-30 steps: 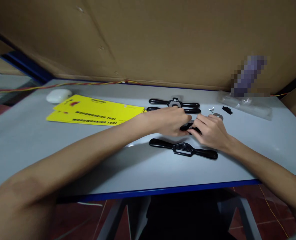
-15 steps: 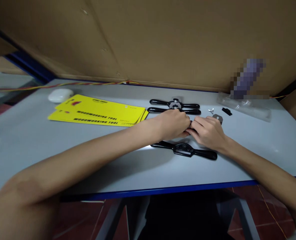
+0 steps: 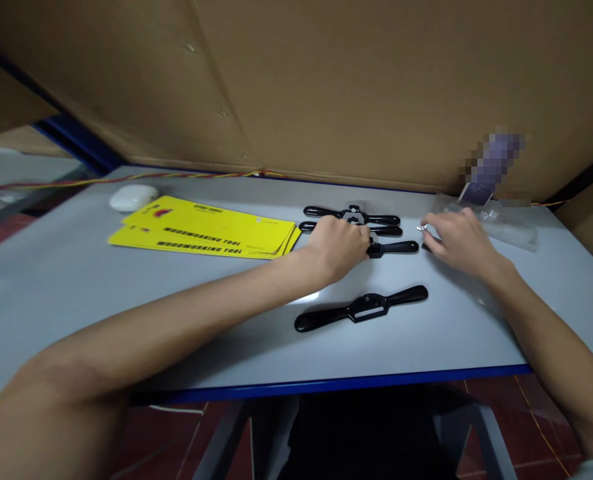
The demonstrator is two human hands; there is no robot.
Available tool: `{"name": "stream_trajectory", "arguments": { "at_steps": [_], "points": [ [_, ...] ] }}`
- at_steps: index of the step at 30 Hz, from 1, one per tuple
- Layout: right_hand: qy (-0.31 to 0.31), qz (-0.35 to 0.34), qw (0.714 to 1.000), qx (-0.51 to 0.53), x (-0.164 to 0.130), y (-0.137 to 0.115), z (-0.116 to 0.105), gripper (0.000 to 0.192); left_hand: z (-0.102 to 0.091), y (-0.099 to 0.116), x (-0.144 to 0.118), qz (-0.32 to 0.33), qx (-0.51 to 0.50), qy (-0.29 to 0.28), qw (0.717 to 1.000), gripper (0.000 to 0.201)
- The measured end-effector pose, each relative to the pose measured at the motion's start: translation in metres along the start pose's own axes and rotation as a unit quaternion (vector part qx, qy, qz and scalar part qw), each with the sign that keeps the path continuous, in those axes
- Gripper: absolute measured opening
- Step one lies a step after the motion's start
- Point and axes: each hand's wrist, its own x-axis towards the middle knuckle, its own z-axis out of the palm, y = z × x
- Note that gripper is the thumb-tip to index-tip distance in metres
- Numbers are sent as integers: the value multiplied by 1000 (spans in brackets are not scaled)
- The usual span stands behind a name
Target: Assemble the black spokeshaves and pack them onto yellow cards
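My left hand (image 3: 340, 245) is closed over a black spokeshave (image 3: 399, 247), whose right handle sticks out past the fingers. Its middle is mostly hidden by the hand. To the right, my right hand (image 3: 462, 239) pinches small silver screws (image 3: 421, 229) between thumb and forefinger; how many cannot be made out. A dark piece shows beneath that hand's fingers. Nearer the front edge lies a bare spokeshave body (image 3: 369, 310) with an open slot. Behind my left hand, two more spokeshaves (image 3: 383, 219) (image 3: 389, 231) lie side by side, the rear one with a grey blade fitted.
Yellow cards (image 3: 201, 230) printed "WOODWORKING TOOL" are stacked left of my hands, beside a white rounded case (image 3: 133, 197). Clear plastic packaging (image 3: 513, 230) and a blurred purple object (image 3: 493, 163) stand at the right rear. A cardboard wall (image 3: 351, 100) closes off the back.
My right hand has left the spokeshave and moved right to the small silver screws. The front spokeshave body has turned, its right end now farther back. My left hand keeps its hold.
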Motion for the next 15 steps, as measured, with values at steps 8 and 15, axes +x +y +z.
{"name": "stream_trajectory", "arguments": {
  "at_steps": [8,15],
  "points": [
    [-176,117,972,99,-6,51,-11,56,-8,-2,-2,1,22,63,998,33],
    [-183,99,962,178,-2,42,-2,46,-8,10,-33,244,-78,-55,965,43]
  ]
}}
